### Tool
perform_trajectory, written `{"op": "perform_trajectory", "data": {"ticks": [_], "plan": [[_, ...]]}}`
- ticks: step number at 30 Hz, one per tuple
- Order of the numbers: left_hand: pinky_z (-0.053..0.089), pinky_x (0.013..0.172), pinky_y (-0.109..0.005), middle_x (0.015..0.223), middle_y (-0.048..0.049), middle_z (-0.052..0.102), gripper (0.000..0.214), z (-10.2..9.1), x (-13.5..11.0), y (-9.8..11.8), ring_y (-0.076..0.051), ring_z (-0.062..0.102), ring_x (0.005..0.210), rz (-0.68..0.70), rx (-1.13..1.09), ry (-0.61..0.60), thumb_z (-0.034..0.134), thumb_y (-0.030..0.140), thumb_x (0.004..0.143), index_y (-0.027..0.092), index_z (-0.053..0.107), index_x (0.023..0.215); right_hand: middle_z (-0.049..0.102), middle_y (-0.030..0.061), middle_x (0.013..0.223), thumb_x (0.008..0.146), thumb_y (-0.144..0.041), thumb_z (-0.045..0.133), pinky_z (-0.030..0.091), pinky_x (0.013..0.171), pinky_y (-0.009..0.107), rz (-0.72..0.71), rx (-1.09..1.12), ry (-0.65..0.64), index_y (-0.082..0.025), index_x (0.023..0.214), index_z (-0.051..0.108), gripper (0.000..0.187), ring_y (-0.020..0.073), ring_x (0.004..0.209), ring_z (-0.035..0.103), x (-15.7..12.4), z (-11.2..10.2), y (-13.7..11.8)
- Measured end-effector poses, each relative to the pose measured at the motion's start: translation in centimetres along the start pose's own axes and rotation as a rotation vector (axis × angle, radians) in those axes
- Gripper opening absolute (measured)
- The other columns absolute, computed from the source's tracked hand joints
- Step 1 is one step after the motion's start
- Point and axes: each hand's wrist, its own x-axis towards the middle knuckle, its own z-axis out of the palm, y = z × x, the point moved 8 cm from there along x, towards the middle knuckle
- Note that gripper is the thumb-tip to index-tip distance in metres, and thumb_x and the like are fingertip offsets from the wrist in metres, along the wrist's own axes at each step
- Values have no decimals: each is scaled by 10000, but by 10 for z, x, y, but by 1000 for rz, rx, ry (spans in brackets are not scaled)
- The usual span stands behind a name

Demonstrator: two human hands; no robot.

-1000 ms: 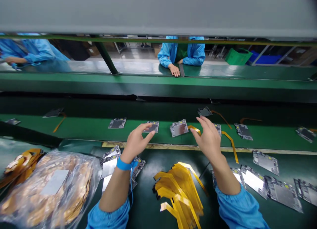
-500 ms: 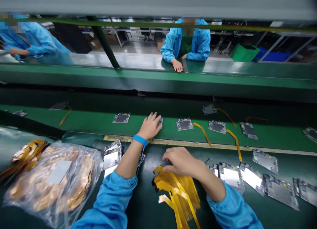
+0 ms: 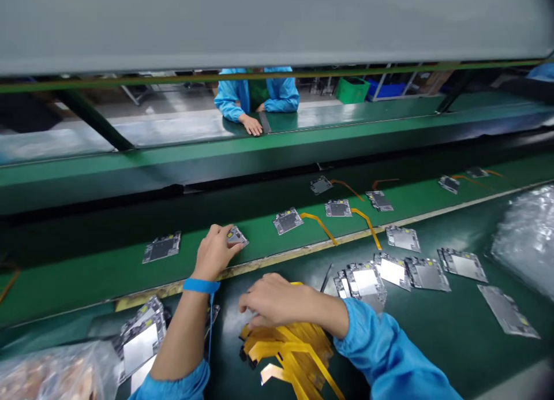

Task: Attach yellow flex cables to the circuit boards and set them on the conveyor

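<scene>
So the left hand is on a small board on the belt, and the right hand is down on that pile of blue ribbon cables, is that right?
Not quite: the head view shows the ribbon cables are yellow, not blue. The rest holds: the left hand is on a small board on the belt, and the right hand is down on that pile.

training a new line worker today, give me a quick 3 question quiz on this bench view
1. True or false: the left hand rests on a small board on the green belt.
2. What does the right hand touch? A) yellow flex strips B) plastic bag C) green bin
3. What colour is the band on the left wrist?

Key: 1 true; 2 A; 3 blue
</scene>
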Motion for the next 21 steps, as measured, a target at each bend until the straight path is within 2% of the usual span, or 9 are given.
{"op": "perform_trajectory", "data": {"ticks": [2, 4, 7, 11, 16, 21], "plan": [[500, 766, -343, 1088, -114, 661, 355, -1, -5, 0, -290, 683, 964, 0, -70, 12, 533, 417, 927, 192, 691, 1153, 789, 63, 1066, 919, -495, 706, 426, 640, 312, -13, -28, -8, -208, 1167, 704, 379, 259, 973, 725, 4, 8, -1], [492, 740, -336, 1005, -102, 688, 323, -7, -10, 1, -282, 687, 923, 13, -169, 70, 473, 422, 938, 200, 696, 1009, 792, 49, 1041, 928, -483, 695, 406, 595, 308, -11, -27, -79, -224, 1078, 735, 302, 256, 940, 730, 7, 18, -3], [502, 744, -335, 930, -91, 719, 344, -19, -17, -5, -268, 681, 859, 1, -382, 200, 486, 484, 892, 193, 665, 940, 800, 10, 1006, 950, -407, 679, 363, 550, 299, 0, 15, -138, -255, 1033, 752, 188, 229, 887, 732, 9, 24, -3], [494, 643, -305, 774, -45, 696, 400, -31, -25, -20, -223, 629, 693, -93, -663, 279, 559, 575, 812, 198, 643, 915, 802, 20, 1061, 965, -401, 676, 356, 546, 288, 2, 59, -90, -244, 1181, 714, 270, 213, 922, 728, 7, 11, -2], [504, 627, -288, 751, -8, 685, 404, -41, -34, -39, -210, 620, 705, -266, -975, 324, 709, 576, 762, 211, 642, 924, 798, -36, 1031, 982, -306, 661, 373, 552, 255, -24, 164, -85, -252, 1047, 741, 117, 165, 918, 725, 4, -4, -4], [530, 631, -283, 678, 30, 655, 391, -48, -42, -41, -173, 578, 645, -354, -1202, 356, 809, 506, 674, 202, 645, 857, 788, -30, 1023, 966, -268, 676, 409, 586, 226, -88, 255, -38, -225, 997, 741, 84, 147, 914, 722, -1, -16, -4]]}}
